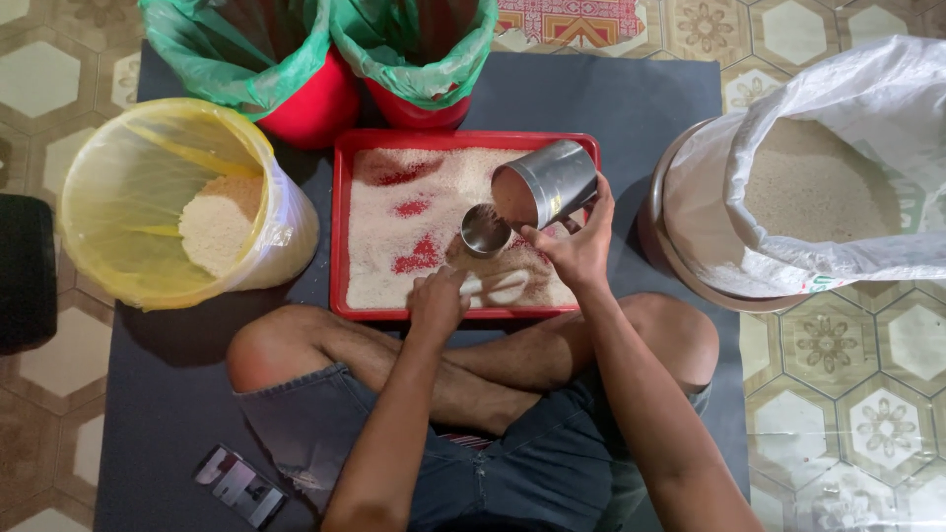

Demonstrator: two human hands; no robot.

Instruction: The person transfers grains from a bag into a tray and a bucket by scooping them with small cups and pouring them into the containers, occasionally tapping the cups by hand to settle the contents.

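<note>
— Rice tray (pixel 342 227) on the floor, why so close?
— So my right hand (pixel 574 246), clasping the tilted steel cup (pixel 547 182), pours over it; my left hand (pixel 436 300) grasps a small steel bowl (pixel 485 230) in the grains.

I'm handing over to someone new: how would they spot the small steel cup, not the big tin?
Find the red tray of rice on the grey mat. Near its right side the right hand tilts a large steel tin. The small steel cup sits just below-left of that tin's mouth, upright on the rice, much smaller, round and open-topped.
</note>
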